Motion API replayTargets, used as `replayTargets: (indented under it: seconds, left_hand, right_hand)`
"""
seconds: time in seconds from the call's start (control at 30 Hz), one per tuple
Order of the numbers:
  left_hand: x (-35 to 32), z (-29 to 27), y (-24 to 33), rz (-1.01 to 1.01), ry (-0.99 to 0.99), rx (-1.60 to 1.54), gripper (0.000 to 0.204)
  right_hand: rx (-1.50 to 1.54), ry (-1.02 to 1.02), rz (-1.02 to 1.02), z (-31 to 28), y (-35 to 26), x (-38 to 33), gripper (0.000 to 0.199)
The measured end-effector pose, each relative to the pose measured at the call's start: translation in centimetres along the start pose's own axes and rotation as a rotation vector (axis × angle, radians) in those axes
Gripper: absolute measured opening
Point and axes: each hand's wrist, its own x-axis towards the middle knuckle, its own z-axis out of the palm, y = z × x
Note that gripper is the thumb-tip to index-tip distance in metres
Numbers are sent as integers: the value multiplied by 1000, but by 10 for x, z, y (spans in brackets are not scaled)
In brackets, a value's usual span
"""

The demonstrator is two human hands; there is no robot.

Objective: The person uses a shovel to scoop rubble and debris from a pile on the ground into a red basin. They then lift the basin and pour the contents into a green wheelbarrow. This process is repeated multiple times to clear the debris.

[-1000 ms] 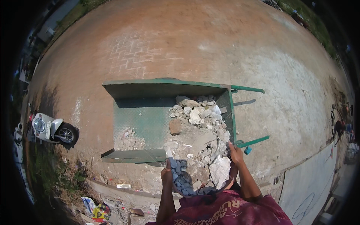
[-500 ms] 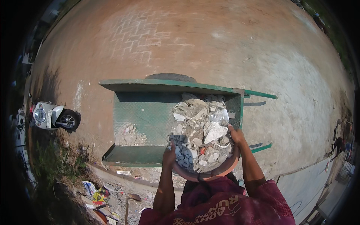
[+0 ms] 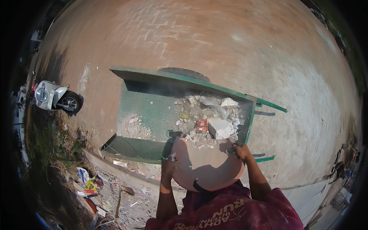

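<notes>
Far over at the left edge of the frame, a white scooter [image 3: 51, 96] stood with its front wheel turned to the right. Below it, weeds [image 3: 50, 147] grew in the lower left, and beside them lay a yellow-and-red wrapper [image 3: 93, 185] among scraps, with a long-handled tool [image 3: 127, 190] just to its right.

The green cart [image 3: 149, 101] stretched across the middle of the frame, a small patch of pale debris [image 3: 134, 126] on the left part of its bed. At its lower edge, near the centre, the left hand [image 3: 168, 166] was closed on the left rim of a pinkish basin [image 3: 214, 178]. The basin was tipped toward the cart, its inside in view and partly in shadow, and its near side was close against the person's maroon shirt [image 3: 230, 209].

Just above the basin, rubble [image 3: 191, 111] lay heaped in the cart, a red box [image 3: 202, 126] on it and a big white chunk [image 3: 221, 128] right beside that. The right hand [image 3: 242, 151] gripped the basin's right rim. Farther right, two green handles [image 3: 272, 106] stuck out past the cart's end.
</notes>
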Motion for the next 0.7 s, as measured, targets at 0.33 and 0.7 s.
replayTargets:
  seconds: [0.33,0.7]
  left_hand:
    - [-63,-13,-19,17,103,-149,46]
    - [-138,-16,-105,176,423,-565,54]
  right_hand:
    - [-181,-158,-166,3,24,9,26]
    - [-106,-234,-300,38,-27,-46,22]
